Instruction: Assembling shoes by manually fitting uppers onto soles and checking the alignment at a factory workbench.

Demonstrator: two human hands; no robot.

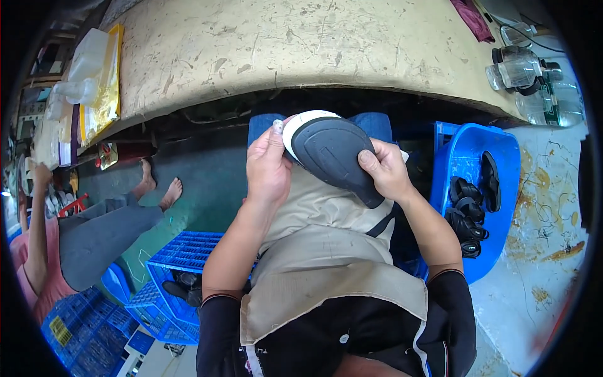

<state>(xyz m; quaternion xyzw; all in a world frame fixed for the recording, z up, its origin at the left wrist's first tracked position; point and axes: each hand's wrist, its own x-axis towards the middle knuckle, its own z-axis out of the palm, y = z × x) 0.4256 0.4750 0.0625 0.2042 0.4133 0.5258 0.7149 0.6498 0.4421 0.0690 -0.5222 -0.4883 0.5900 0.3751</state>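
In front of my lap I hold up a black shoe sole (330,152), with a rounded, ridged outline pressed into its face. Along its far left edge a white layer (308,117) shows from behind it. My left hand (269,164) is closed on that white edge, with the thumb up and the fingers mostly hidden behind. My right hand (387,171) grips the opposite side, the thumb lying on the black face. What lies behind the sole is mostly hidden. A beige apron (326,245) covers my lap below it.
A worn, beige-covered table (301,47) spans the far side. On my right stands a blue bin (502,213) with several black shoes (468,207). Blue crates (182,251) are at my left. A barefoot person (94,239) sits farther left. Clear bottles (518,74) stand at the table's right end.
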